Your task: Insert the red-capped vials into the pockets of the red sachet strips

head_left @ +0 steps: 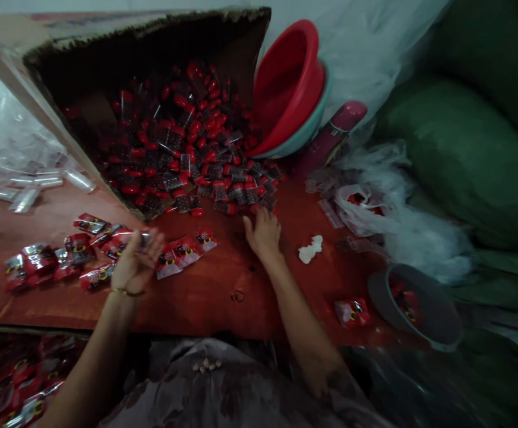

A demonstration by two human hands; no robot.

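My left hand (135,261) is turned palm up above the left part of the table, beside several red printed packets (79,248). Its fingers are blurred; a shiny clear patch shows between thumb and fingers, and whether it is held is unclear. To its right lie a few flatter red packets (183,254). My right hand (265,235) reaches forward with fingers stretched out, at the front edge of a heap of small clear containers with red caps (196,142). Its fingertips are at or touching the nearest ones. The heap spills from a cardboard box (76,139) lying on its side.
Red and pale blue basins (288,89) lean beside the box, near a pink spray can (334,134). Clear tubes (36,184) lie at left. At right are plastic bags (401,208), a white scrap (310,249), one packet (352,312) and a grey bowl (444,333) of red pieces.
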